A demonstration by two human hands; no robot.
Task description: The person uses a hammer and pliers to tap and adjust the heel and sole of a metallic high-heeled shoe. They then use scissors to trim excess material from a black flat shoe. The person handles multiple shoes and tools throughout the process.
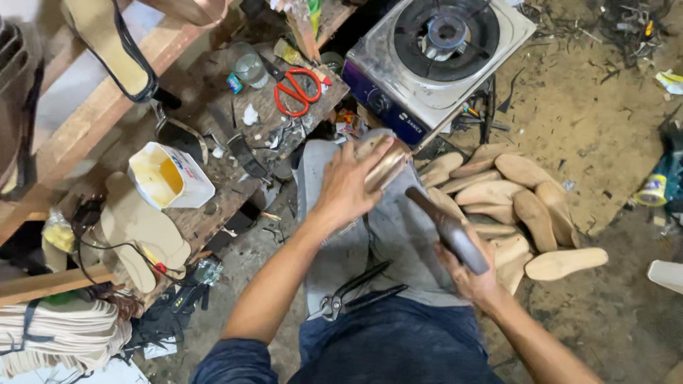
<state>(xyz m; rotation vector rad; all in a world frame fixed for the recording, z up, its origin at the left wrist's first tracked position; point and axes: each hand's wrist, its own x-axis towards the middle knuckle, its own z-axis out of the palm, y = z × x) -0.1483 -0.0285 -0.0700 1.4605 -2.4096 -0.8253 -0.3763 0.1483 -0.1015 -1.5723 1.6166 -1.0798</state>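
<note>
Shoe: a shiny, gold-brown shoe [386, 167] sits on the person's lap, on top of a grey cloth [398, 235], in the middle of the view.
Left hand: the left hand [348, 181] is laid over the shoe with its fingers curled round it, holding it in place.
Right hand: the right hand [473, 274] is closed tight round the grip of a dark hammer [448, 229]. The other end of the hammer points up at the shoe and is just beside it.
Lap: black pincers [356, 291] lie on the grey cloth, near the blue trousers [391, 345], between the two arms.
Floor on the right: a heap of tan wooden shoe forms [512, 203] lies on the dirt floor [605, 114], just past the right hand. One tan sole [565, 263] lies a bit apart from the heap.
Stove: a one-ring gas stove [441, 50] stands past the shoe, at the top of the view.
Bench on the left: a rough wooden bench [213, 213] holds red-handled scissors [299, 91], a white tub [171, 178] with yellow glue inside, and a clear jar [249, 67].
Near the bench edge: pale cut-out insoles [135, 231] lie by the tub.
Top left: a tan sandal with a black strap [110, 43] rests on a wooden beam.
Bottom left: a stack of pale soles [60, 334] sits in the corner.
</note>
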